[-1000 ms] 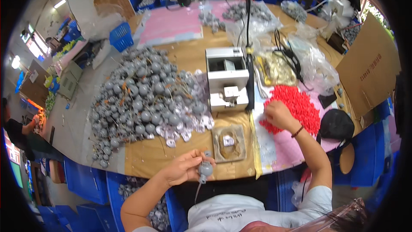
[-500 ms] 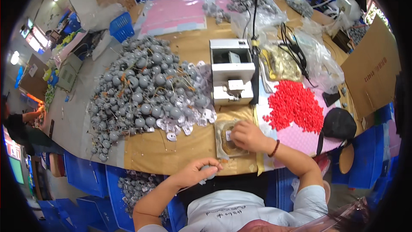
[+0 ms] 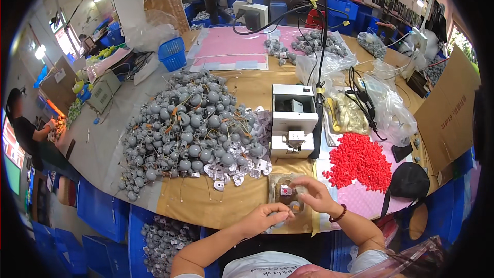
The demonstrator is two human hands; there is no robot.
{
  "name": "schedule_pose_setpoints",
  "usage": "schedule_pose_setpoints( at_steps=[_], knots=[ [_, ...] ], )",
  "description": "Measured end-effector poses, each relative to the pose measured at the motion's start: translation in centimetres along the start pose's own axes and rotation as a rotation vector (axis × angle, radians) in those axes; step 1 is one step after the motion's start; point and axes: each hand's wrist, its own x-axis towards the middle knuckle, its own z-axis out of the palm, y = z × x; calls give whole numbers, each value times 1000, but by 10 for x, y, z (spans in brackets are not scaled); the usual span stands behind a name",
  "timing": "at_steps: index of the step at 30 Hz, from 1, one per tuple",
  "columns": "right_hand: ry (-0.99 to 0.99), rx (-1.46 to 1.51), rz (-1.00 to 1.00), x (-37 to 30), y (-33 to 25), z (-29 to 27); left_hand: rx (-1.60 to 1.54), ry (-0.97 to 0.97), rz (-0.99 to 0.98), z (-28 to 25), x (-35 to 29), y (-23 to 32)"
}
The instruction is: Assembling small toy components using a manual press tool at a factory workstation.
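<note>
My left hand (image 3: 266,218) is closed round a small grey ball-shaped part (image 3: 278,218), mostly hidden by the fingers, at the table's front edge. Just right of it, my right hand (image 3: 315,195) hovers over a shallow square tray (image 3: 272,195), its curved fingers apart and nothing visible in them. A small white piece with a red spot (image 3: 286,190) lies in that tray. Directly behind the tray stands a white box-shaped machine (image 3: 294,123). To the left spreads a large heap of grey balls with wires (image 3: 190,123), with white plastic pieces (image 3: 237,179) along its near right edge.
Right of the machine lies a pile of small red parts (image 3: 360,162), beside a black cap (image 3: 409,181). Black cables hang behind the machine. Farther back are a blue basket (image 3: 172,54) and clear plastic bags (image 3: 391,105). A cardboard sheet (image 3: 447,108) stands right. Another person (image 3: 31,128) works far left.
My view has tilted up. The right hand has lifted off the piece in the tray and its fingers have parted. My left hand, still gripping the grey ball part, has come closer to the tray.
</note>
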Motion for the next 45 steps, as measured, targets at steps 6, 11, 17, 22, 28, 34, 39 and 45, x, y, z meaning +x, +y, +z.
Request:
schedule_pose_setpoints(
  at_steps=[6,11,17,22,28,34,39,45],
  knots=[
    [-117,363,339,-10,-26,8,-167,159,23,1,10,-21],
    [45,10,329,-11,-29,14,-256,208,-91,-6,11,-44],
    [-1,-477,-23,-6,-17,15,-145,223,-94,-9,15,-66],
    [0,-738,-99,-6,-10,9,500,386,142,-2,15,-56],
    [-10,-972,-162,4,6,10,1087,564,411,-6,28,-49],
    [-85,-1079,-192,15,16,9,1166,596,392,-14,36,-48],
    [-216,-1157,-141,15,10,11,1174,584,368,-16,38,-47],
    [-215,-1114,-195,5,14,10,1427,636,421,-12,45,-46]
  ],
)
